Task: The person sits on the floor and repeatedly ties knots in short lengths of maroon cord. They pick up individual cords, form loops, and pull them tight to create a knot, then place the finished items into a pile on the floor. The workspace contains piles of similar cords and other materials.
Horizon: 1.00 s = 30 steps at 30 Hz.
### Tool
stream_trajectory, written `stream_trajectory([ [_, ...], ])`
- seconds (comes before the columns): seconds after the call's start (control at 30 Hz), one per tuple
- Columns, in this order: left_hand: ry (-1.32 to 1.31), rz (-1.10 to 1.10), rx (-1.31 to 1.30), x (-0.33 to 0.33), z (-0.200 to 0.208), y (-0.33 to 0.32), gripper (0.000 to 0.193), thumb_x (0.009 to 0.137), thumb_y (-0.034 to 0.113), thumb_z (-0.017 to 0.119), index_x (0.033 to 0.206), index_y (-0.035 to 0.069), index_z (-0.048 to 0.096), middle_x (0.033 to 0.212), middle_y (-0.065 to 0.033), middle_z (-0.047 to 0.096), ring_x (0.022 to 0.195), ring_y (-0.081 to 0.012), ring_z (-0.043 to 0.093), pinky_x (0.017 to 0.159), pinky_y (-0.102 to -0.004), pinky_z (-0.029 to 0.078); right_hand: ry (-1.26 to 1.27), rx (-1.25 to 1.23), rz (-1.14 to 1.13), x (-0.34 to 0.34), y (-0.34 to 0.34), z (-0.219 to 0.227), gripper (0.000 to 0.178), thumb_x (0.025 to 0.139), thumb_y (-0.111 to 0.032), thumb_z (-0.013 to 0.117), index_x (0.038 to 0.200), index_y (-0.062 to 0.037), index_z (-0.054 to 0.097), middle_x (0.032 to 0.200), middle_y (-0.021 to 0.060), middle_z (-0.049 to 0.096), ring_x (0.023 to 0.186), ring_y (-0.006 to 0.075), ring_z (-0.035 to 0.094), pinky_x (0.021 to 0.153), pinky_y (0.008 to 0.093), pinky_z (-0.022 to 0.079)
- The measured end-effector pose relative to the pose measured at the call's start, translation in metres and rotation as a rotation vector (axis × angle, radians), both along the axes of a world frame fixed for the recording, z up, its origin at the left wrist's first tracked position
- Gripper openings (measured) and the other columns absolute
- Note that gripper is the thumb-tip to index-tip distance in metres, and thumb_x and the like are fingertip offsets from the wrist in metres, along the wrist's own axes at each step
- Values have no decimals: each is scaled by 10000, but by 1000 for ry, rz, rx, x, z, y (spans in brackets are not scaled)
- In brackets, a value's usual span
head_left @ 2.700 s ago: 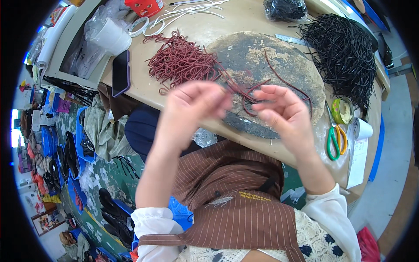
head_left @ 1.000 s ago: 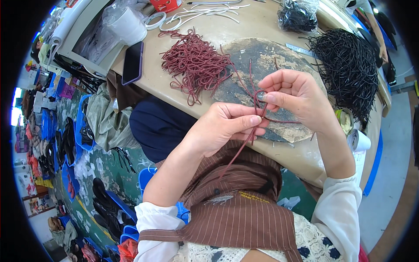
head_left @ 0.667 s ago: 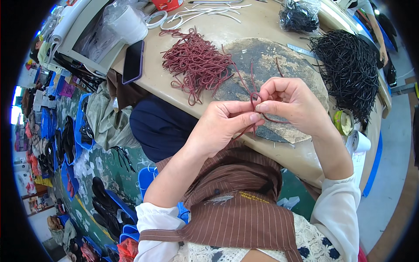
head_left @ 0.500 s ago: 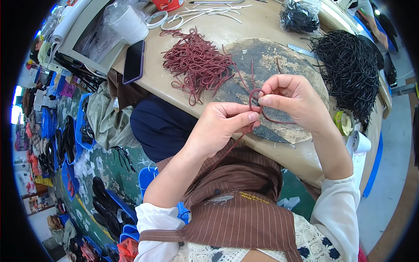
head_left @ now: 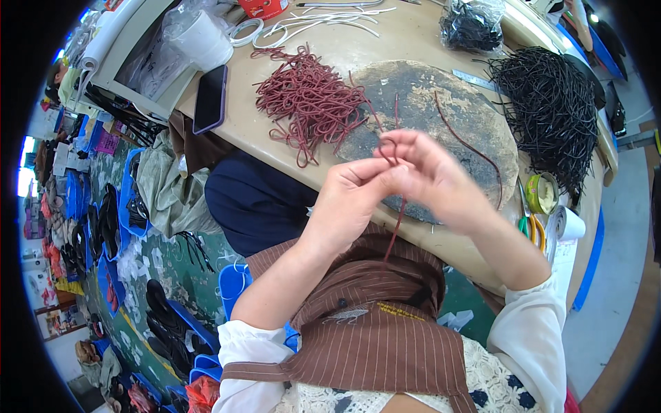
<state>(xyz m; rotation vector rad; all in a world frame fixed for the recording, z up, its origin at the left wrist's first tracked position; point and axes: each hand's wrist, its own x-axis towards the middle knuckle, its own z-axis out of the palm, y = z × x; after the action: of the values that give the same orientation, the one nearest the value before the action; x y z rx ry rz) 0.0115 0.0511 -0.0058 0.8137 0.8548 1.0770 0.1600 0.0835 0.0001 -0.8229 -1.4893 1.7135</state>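
A dark red cord point(head_left: 397, 230) runs through both my hands, with a small loop standing up between the fingertips and a tail hanging toward the apron. My left hand point(head_left: 351, 196) pinches it between thumb and index finger. Closed on the same cord, my right hand point(head_left: 437, 182) is slightly blurred and presses against the left fingertips, so the crossing of the cord is partly hidden. Both hands are above the near edge of a round, worn grey board point(head_left: 413, 86). Another dark red cord point(head_left: 475, 149) lies on that board, beside a tangled pile of dark red cords point(head_left: 306, 100).
A phone point(head_left: 211, 100) lies at left near white rolls point(head_left: 200, 41). White strips point(head_left: 330, 20) are at the back. At right are a heap of black cords point(head_left: 547, 117), a ruler point(head_left: 475, 80), an open round tin point(head_left: 542, 194) and scissors with coloured handles point(head_left: 537, 230).
My right hand has moved left and down against my left hand. The loop has become smaller. The loose cord and the scissors handles, earlier mostly covered by my right arm, now show.
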Motion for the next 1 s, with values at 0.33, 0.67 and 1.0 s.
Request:
stream_trajectory([
  [0.33, -117, -189, -292, -35, 19, -18, 191, 829, 123, 578, 962, -13, 604, 837, -62, 618, 773, -132, 594, 711, -246, 484, -382, 472, 217, 53, 3, 40, 125, 721, -38, 645, 845, -45, 652, 707, 46, 612, 603, 117, 568, 523, 222, 425],
  [0.67, -241, -137, -297, -5, 13, -27, 176, 844, 120, 555, 940, -17, 612, 847, -77, 621, 740, -135, 590, 685, -260, 496, -392, 816, -80, 25, -9, 31, 182, 649, -32, 673, 820, -89, 648, 736, 34, 592, 679, 185, 583, 622, 281, 446],
  [1.0, 44, -328, -78, -8, 25, -29, 731, 789, 14, 591, 1347, -10, 119, 788, -124, 634, 708, -124, 595, 690, -238, 469, -324, 882, 122, 52, 14, 67, 123, 649, -27, 689, 764, -58, 663, 728, 61, 610, 657, 188, 589, 590, 263, 450],
])
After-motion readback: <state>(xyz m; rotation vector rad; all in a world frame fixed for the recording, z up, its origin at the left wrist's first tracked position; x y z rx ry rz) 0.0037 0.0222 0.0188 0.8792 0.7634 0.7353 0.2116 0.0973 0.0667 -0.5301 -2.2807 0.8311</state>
